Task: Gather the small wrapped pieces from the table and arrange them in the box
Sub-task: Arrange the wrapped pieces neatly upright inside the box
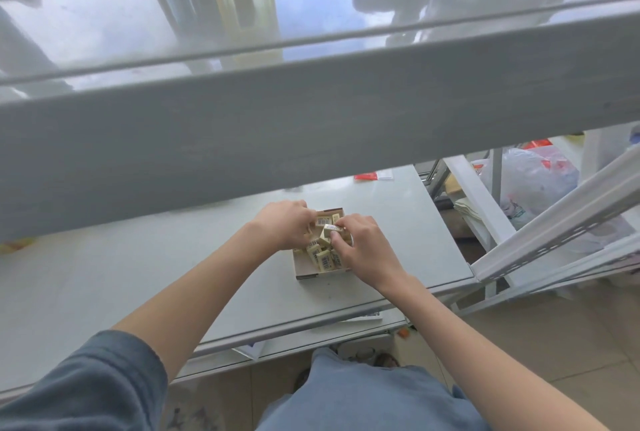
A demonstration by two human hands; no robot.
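Pieces: small cream wrapped pieces (323, 259) w/ barcodes, piled loose in the box, some flat, some tipped on edge.
Box: small open card box (304, 272) on the grey table, near the table's right end and front edge.
Top piece: one piece (333, 230) sits higher than the rest, over the middle of the box.
R hand: right hand (363, 247) is over the right side of the box, fingers curled, thumb and fingertips pinched on the top piece.
L hand: left hand (282, 223) is over the back-left corner of the box, fingers bent down into the pile. Can't tell if it grips a piece; fingertips are hidden.
Hands: both nearly touch over the box and hide much of what's inside.
Table: grey top (138, 278), mostly bare round the box.
In the way: a wide grey shelf board (277, 126) cuts across the view above the hands and hides the back of the table. Shiny glass top (173, 15) sits above it.
Red bit: red and white wrapper (372, 175) at the far edge of the table, well apart from the box.
Yellow bit: sth yellow-orange (17, 244) at far left, under the board, too blurry to tell.
Right side: white metal rack bars (554, 240) beside the table; plastic bag (540, 178) on the floor behind them.
Sleeve: blue-grey sleeve (86, 385) on the left arm; right arm bare.
Floor: tan tiles (554, 344) below the table edge.
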